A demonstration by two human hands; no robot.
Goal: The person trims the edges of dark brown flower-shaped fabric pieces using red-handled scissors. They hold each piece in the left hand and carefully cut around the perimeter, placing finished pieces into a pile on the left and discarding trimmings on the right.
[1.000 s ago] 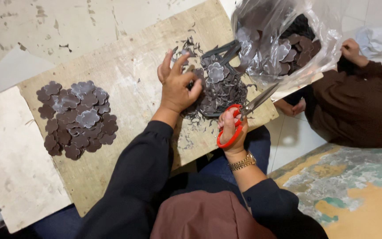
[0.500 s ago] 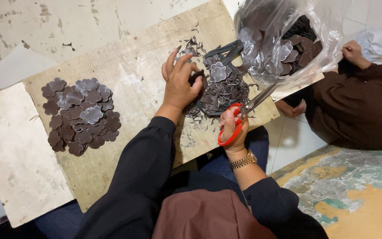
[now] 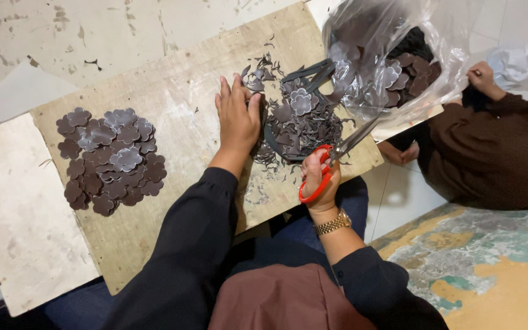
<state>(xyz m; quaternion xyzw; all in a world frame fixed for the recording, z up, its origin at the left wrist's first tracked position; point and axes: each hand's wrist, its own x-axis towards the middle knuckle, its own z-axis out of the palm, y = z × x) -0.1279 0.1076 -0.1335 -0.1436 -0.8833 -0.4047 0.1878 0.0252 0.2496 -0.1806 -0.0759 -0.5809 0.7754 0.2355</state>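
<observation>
The left hand (image 3: pixel 238 119) reaches forward from a black sleeve and lies palm down on the plywood board (image 3: pixel 172 91), its fingers (image 3: pixel 224 91) straight and close together, holding nothing; the thumb side presses against the heap of dark cut-outs and scraps (image 3: pixel 300 122). The right hand (image 3: pixel 319 180), with a gold wristwatch (image 3: pixel 332 223) on the wrist, is bent upward and its fingers are closed through the red handles of the scissors (image 3: pixel 331 165), whose metal blades point up and right toward the clear plastic bag (image 3: pixel 392 55).

The heap sits near the board's far right end, just beside the left hand: brown flower-shaped pieces, some glossy grey in the light, mixed with thin curled offcuts and strips. A second, tidier pile of flower cut-outs (image 3: pixel 111 159) lies well apart on the board's left half. The bag holds more flower pieces. Another person's hand (image 3: pixel 483 76) shows at the right edge.
</observation>
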